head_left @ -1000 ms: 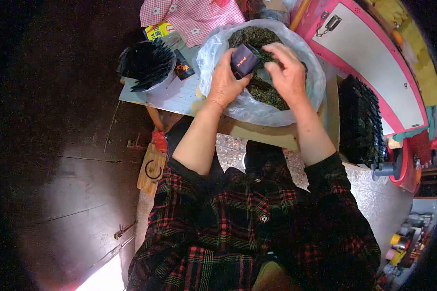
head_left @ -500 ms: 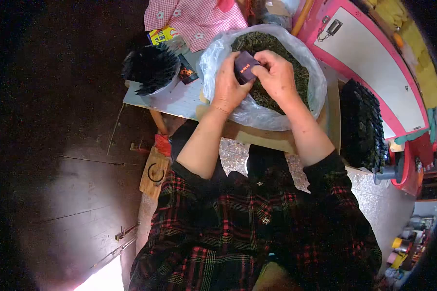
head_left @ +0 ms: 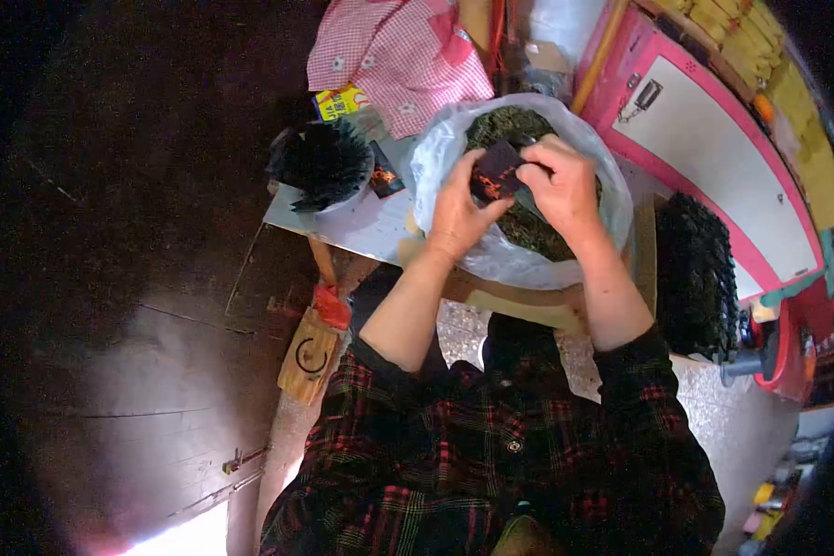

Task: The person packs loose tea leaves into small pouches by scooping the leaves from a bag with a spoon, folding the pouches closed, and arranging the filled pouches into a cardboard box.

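Note:
My left hand [head_left: 458, 215] is closed around the left side of a small dark packet [head_left: 498, 169] with orange print. At the packet's right edge, the thumb and fingers of my right hand [head_left: 563, 188] are pinched together; the exact contact is partly hidden. Both hands are above a large clear plastic bag [head_left: 426, 153] with its mouth spread wide. Loose dark-green dried leaves [head_left: 519, 120] fill it. To the left, another dark packet with orange print [head_left: 384, 172] lies on the table beside a white tub [head_left: 350, 190] full of upright dark packets [head_left: 315, 162].
The small table [head_left: 343, 232] bears the bag and tub. A pink checked cloth [head_left: 389, 60] and a yellow packet [head_left: 340, 102] lie behind. A pink-and-white cabinet [head_left: 704, 139] stands at the right, near a stack of black packets [head_left: 695, 273]. A wooden board [head_left: 308, 361] is low at the left.
The packet has turned in my left hand, showing a different orange-printed face. My right hand has shifted slightly at its edge. The whole view has moved, so things appear lower and further right.

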Motion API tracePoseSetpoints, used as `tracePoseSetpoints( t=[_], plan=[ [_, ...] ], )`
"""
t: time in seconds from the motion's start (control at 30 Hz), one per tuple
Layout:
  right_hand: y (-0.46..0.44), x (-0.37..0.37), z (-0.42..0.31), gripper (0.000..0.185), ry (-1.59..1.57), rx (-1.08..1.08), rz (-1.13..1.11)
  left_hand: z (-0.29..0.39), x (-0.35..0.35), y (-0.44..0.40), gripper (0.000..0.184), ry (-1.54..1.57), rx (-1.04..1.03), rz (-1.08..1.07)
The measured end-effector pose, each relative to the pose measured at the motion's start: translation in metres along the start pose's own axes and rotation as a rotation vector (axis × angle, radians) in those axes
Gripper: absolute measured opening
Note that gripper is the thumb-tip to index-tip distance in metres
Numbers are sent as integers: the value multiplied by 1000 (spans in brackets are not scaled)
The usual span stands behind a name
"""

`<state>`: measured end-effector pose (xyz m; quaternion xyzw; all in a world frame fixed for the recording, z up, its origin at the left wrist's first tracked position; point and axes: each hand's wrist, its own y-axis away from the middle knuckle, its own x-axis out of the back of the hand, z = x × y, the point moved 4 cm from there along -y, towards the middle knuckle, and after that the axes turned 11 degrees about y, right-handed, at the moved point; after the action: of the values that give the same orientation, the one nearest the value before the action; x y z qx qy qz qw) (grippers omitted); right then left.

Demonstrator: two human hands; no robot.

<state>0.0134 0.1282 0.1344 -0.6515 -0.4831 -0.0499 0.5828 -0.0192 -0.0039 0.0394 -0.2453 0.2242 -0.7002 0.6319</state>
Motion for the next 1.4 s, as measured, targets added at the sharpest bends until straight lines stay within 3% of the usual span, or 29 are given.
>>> tracePoseSetpoints(
  t=[0.23, 0.33, 0.47, 0.57, 0.63, 0.73, 0.93, 1.0, 1.03, 1.07, 1.1, 1.13, 1.23, 1.33, 1.37, 1.4],
  plan=[
    [8, 2, 0, 19, 22, -75, -83, -9, 0, 4, 67, -183, 163, 56],
    [10, -3, 1, 18, -10, -86, -96, -1, -1, 4, 66, -244, 72, 44],
    [7, 6, 25, 19, -125, -195, 33, -6, 0, 6, 67, -119, 201, 20],
    [6, 16, 32, 19, -148, -266, 39, -13, 1, 4, 56, -64, 258, -3],
    [6, 14, 27, 17, -84, -93, -53, -20, -7, 6, 35, 43, 180, -108],
    [8, 9, 33, 15, -80, -119, -85, -27, -14, 11, 19, 177, 218, -107],
    [12, 13, 26, 13, 4, -101, -18, -18, -9, 11, 18, 6, 287, -139],
    [14, 12, 26, 16, 80, -75, 28, -7, -9, 10, 19, -18, 56, -90],
    [16, 14, 29, 17, 42, -119, 53, -20, -9, 11, 22, -30, 83, -104],
    [18, 19, 30, 16, 51, 27, 131, -29, -11, 11, 21, -19, 135, -155],
    [19, 28, 30, 15, 123, -20, 143, -20, -12, 10, 21, 43, 324, -210],
    [23, 37, 28, 14, 122, -113, 121, -28, -14, 13, 20, 146, 341, -145],
    [35, 68, 30, 14, 170, 7, 289, -28, -12, 12, 21, 247, 237, -92],
    [60, 127, 17, 13, 163, -80, 317, -34, -7, 11, 21, 201, 199, -163],
    [71, 142, 21, 16, 304, 35, 366, -35, -7, 11, 23, 203, 199, -161],
    [81, 160, 23, 16, 287, -82, 376, -37, -5, 11, 24, 203, 200, -157]
  ],
)
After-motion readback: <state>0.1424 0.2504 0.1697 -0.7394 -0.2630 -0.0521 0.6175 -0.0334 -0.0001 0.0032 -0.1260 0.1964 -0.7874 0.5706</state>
